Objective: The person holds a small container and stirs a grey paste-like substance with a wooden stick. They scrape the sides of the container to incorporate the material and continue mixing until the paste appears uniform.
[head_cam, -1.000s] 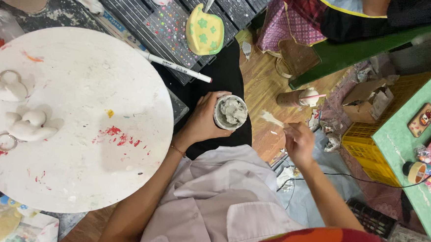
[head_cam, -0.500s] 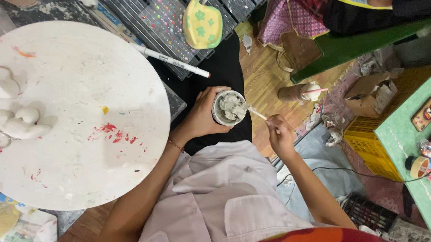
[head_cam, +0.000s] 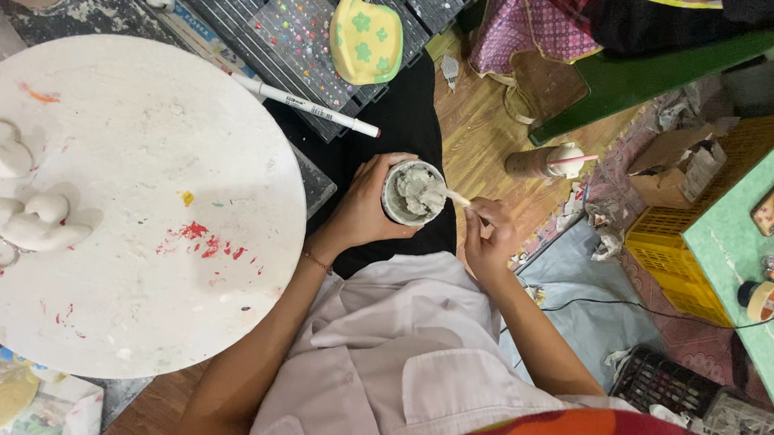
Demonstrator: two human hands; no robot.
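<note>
Now your left hand [head_cam: 365, 212] grips the small cup [head_cam: 412, 192] of grey paste upright, while your right hand [head_cam: 487, 239], just beside it, pinches a stick [head_cam: 457, 200] angled into its mouth.

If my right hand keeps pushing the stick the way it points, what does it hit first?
The right hand aims its stick up-left into the cup held by the left hand. It would likely meet the grey paste inside first, then the cup's wall; depth is unclear.
</note>
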